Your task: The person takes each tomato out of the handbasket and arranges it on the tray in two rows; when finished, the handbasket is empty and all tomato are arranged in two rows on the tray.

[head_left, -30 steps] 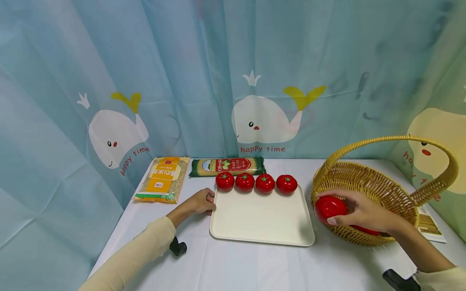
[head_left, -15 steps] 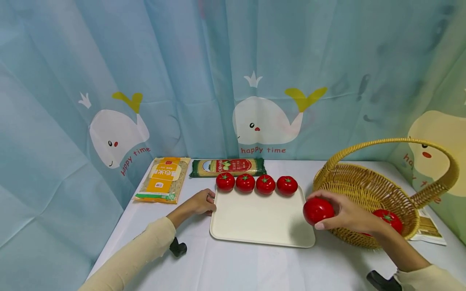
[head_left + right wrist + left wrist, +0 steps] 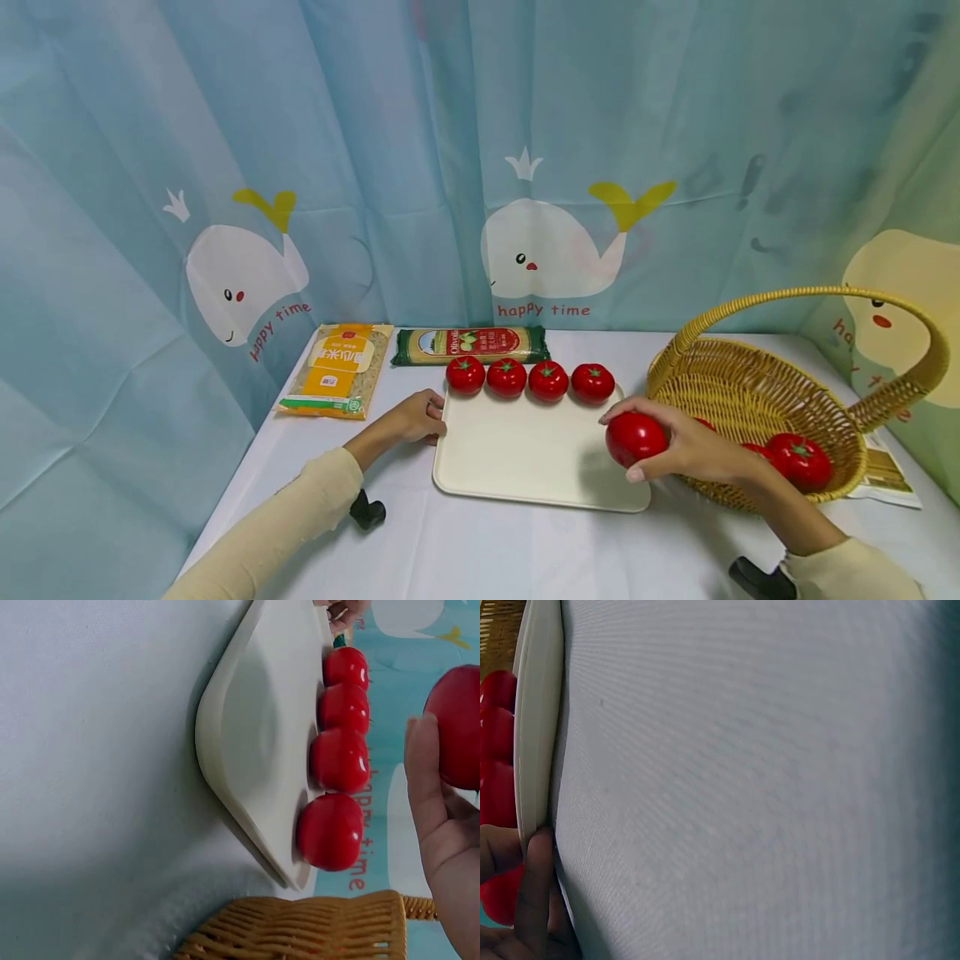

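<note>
My right hand (image 3: 697,446) grips a red tomato (image 3: 636,438) above the right part of a cream tray (image 3: 532,454). In the right wrist view that tomato (image 3: 459,735) sits between thumb and fingers, raised above the tray, with some of it cut off by the frame. A row of several tomatoes (image 3: 548,382) lines the tray's back edge. At the tray's left edge, my left hand (image 3: 416,417) holds the rim; the left wrist view has its thumb and fingers (image 3: 534,889) pinching the tray's side (image 3: 538,727).
A wicker basket (image 3: 735,379) with a tall handle stands to the right, with several tomatoes (image 3: 802,461) inside. Behind the tray lies a pasta pack (image 3: 472,345); a bag of grain (image 3: 337,371) is at the back left. A printed packet (image 3: 885,471) shows beside the basket.
My right hand has carried the tomato leftward from the basket's rim to over the tray's right side, uncovering tomatoes in the basket. The left hand and tray have stayed put.
</note>
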Tool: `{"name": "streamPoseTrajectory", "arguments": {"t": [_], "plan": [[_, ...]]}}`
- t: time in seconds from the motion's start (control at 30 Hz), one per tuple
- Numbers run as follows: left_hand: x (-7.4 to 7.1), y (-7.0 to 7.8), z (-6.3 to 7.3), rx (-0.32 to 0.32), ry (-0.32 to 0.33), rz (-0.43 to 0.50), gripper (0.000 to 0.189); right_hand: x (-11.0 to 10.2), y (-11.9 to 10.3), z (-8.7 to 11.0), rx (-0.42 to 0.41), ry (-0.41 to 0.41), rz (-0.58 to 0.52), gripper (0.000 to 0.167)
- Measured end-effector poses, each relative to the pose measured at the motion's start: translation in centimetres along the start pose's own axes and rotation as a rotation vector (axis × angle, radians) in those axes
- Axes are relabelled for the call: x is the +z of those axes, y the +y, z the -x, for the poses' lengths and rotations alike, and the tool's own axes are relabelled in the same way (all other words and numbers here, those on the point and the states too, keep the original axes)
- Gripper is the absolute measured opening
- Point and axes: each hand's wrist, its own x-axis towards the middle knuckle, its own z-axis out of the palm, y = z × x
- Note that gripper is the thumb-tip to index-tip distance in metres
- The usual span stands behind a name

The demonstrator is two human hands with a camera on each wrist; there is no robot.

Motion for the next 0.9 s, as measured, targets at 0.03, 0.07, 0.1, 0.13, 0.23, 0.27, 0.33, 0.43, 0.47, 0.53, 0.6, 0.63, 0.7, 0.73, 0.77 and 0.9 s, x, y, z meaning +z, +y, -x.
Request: {"name": "streamPoseTrajectory", "arguments": {"t": [0.03, 0.07, 0.1, 0.13, 0.23, 0.27, 0.33, 0.43, 0.47, 0.53, 0.6, 0.63, 0.7, 0.73, 0.77, 0.9], "plan": [[0.0, 0.0, 0.0, -0.002, 0.0, -0.001, 0.044, 0.1, 0.1, -0.1, -0.009, -0.008, -0.012, 0.054], [0.0, 0.0, 0.0, -0.002, -0.001, -0.003, 0.044, 0.1, 0.2, -0.2, -0.021, -0.015, -0.021, 0.054], [0.0, 0.0, -0.1, -0.003, -0.002, -0.005, 0.044, 0.2, 0.3, -0.3, -0.038, -0.022, -0.03, 0.054], [0.0, 0.0, -0.1, -0.003, -0.002, -0.005, 0.044, 0.2, 0.5, -0.4, -0.047, -0.026, -0.036, 0.054], [0.0, -0.1, -0.1, -0.004, 0.0, -0.006, 0.044, 0.2, 0.8, -0.7, -0.063, -0.032, -0.043, 0.051], [0.0, -0.1, -0.1, -0.003, 0.0, -0.004, 0.044, 0.3, 0.8, -0.8, -0.068, -0.036, -0.044, 0.049], [0.0, -0.1, -0.1, 0.002, 0.0, -0.002, 0.044, 0.4, 0.9, -0.9, -0.081, -0.046, -0.033, 0.043], [0.0, -0.2, -0.2, 0.012, -0.002, 0.0, 0.044, 0.6, 0.9, -1.2, -0.096, -0.066, -0.018, 0.037], [0.0, -0.2, -0.2, 0.013, -0.003, 0.003, 0.044, 0.7, 0.9, -1.3, -0.099, -0.067, -0.005, 0.036], [0.0, -0.2, -0.2, 0.014, -0.003, 0.004, 0.044, 0.9, 0.7, -1.5, -0.086, -0.061, 0.02, 0.035], [0.1, -0.3, -0.3, 0.013, -0.002, 0.004, 0.044, 1.1, 0.5, -1.7, -0.04, -0.038, 0.046, 0.035], [0.1, -0.3, -0.3, 0.012, -0.001, 0.001, 0.044, 1.2, 0.4, -1.8, -0.021, -0.027, 0.056, 0.035], [0.1, -0.3, -0.3, 0.01, 0.0, -0.005, 0.044, 1.4, 0.2, -2.0, 0.017, -0.011, 0.07, 0.036], [0.1, -0.3, -0.3, 0.009, 0.0, -0.007, 0.044, 1.5, 0.2, -2.1, 0.03, -0.004, 0.075, 0.037], [0.1, -0.3, -0.3, 0.009, 0.0, -0.007, 0.043, 1.5, 0.1, -2.1, 0.041, 0.002, 0.075, 0.039], [0.1, -0.2, -0.3, 0.005, -0.001, -0.004, 0.044, 1.7, 0.5, -2.3, 0.07, 0.02, 0.044, 0.051]]}}
